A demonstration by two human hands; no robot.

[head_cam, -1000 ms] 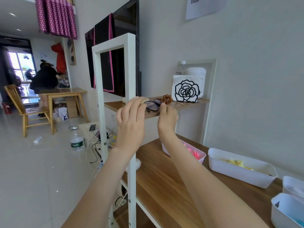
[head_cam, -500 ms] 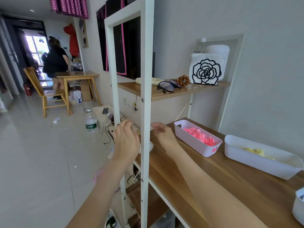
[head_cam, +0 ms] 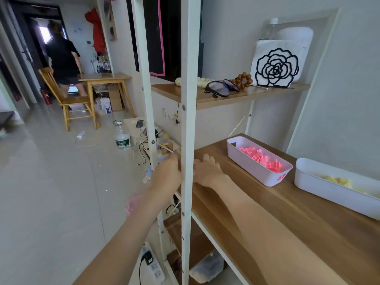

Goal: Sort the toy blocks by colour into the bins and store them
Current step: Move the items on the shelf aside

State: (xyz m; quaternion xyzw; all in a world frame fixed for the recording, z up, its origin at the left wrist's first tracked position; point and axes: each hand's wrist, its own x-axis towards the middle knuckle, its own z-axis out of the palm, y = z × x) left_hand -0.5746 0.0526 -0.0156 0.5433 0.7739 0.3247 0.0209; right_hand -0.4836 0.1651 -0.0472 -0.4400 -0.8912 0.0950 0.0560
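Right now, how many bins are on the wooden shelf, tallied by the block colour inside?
Bin of pink blocks: 1
Bin of yellow blocks: 1
Total: 2 bins in view on the wooden shelf.

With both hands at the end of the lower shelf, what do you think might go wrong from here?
1. The pink-block bin sits near the right hand; a sideways sweep might knock it.
2. The left hand presses against the white upright post; jolting the frame might slide the sunglasses off the upper shelf.
3. Cables and a power strip lie underfoot.
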